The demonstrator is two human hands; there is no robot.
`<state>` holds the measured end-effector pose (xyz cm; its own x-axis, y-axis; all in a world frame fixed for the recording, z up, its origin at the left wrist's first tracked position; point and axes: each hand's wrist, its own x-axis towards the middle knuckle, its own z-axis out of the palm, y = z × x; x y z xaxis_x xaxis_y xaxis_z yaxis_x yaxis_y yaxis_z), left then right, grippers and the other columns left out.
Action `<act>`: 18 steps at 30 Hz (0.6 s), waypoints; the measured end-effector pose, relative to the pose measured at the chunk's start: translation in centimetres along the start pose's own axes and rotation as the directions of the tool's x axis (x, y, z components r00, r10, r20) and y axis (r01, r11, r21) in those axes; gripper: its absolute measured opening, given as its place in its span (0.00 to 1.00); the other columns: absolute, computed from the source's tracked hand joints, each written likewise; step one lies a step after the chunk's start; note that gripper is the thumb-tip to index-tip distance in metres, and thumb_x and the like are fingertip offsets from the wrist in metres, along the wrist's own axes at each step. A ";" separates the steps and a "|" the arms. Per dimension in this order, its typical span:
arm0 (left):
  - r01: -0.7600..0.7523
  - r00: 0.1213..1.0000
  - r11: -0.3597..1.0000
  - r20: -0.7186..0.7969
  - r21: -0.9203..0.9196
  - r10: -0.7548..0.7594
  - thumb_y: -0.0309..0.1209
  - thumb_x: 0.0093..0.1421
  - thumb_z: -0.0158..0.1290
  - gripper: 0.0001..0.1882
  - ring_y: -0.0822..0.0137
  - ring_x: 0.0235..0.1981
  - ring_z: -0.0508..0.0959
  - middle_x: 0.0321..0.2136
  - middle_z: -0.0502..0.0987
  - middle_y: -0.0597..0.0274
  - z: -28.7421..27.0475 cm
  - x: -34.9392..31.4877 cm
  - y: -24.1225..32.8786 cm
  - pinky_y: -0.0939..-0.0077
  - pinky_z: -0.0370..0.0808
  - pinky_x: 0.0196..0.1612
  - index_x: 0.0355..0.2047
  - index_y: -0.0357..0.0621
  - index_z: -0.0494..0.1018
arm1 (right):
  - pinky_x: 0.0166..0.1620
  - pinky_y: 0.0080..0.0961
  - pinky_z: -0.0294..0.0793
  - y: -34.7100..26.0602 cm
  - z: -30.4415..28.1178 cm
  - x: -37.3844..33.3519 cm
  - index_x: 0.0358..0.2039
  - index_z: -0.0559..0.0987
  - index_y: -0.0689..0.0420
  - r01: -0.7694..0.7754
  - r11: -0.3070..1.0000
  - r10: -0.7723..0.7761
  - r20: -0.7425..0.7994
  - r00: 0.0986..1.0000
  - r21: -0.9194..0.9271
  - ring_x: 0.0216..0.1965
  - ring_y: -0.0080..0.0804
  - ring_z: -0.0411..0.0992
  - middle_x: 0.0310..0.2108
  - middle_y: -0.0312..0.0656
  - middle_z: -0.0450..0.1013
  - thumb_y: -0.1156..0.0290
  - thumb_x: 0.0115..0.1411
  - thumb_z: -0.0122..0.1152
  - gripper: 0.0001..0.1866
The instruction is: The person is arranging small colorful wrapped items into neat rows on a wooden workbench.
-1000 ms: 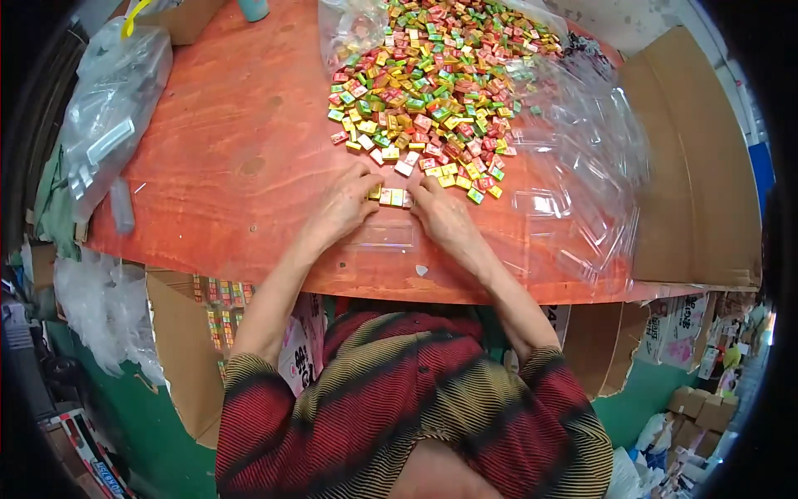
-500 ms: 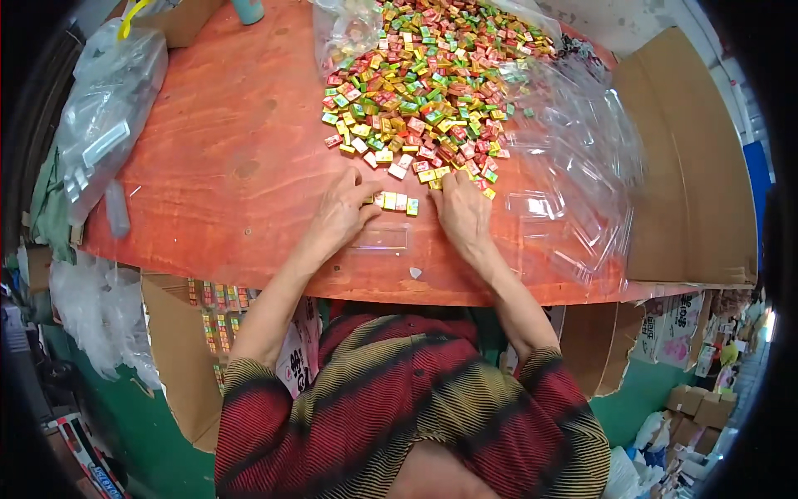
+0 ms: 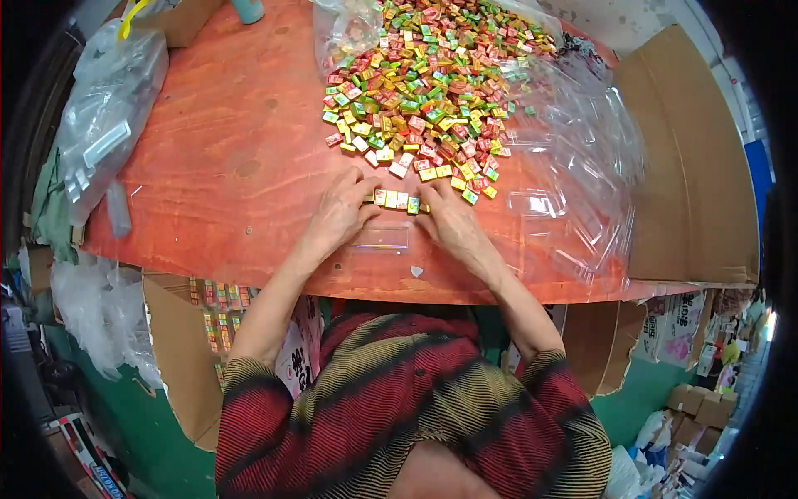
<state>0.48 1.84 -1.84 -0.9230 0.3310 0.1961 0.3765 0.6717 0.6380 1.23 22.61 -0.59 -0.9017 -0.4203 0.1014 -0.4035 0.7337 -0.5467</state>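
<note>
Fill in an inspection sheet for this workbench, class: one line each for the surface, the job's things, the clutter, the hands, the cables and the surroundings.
Surface: orange-red wooden table, scuffed.
Job's things: short row of small wrapped candies between both hands; empty clear plastic tray just in front of it; large heap of mixed-colour candies behind.
Clutter: pile of clear plastic trays at right; plastic bag at left edge.
Hands: left hand and right hand rest on the table, fingertips at the row's ends.
Cables: nothing seen.
Surroundings: cardboard sheet at right; cardboard boxes on the floor; green wall under the table.
</note>
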 end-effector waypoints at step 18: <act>-0.002 1.000 0.998 0.003 0.062 0.002 0.26 0.47 0.56 0.16 0.54 0.32 0.71 0.28 0.67 0.55 -0.6 0.0 1.4 0.63 0.68 0.36 0.38 0.41 0.71 | 0.30 0.42 0.68 -1.3 0.9 1.5 0.35 0.71 0.57 0.095 0.995 -0.094 -0.038 0.995 0.042 0.31 0.50 0.68 0.29 0.51 0.65 0.70 0.54 0.53 0.09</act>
<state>1.00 2.39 -0.46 -0.9221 0.3342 0.1952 0.3826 0.7109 0.5901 0.55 20.56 -0.42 -0.8652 -0.4664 0.1839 -0.4807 0.6674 -0.5687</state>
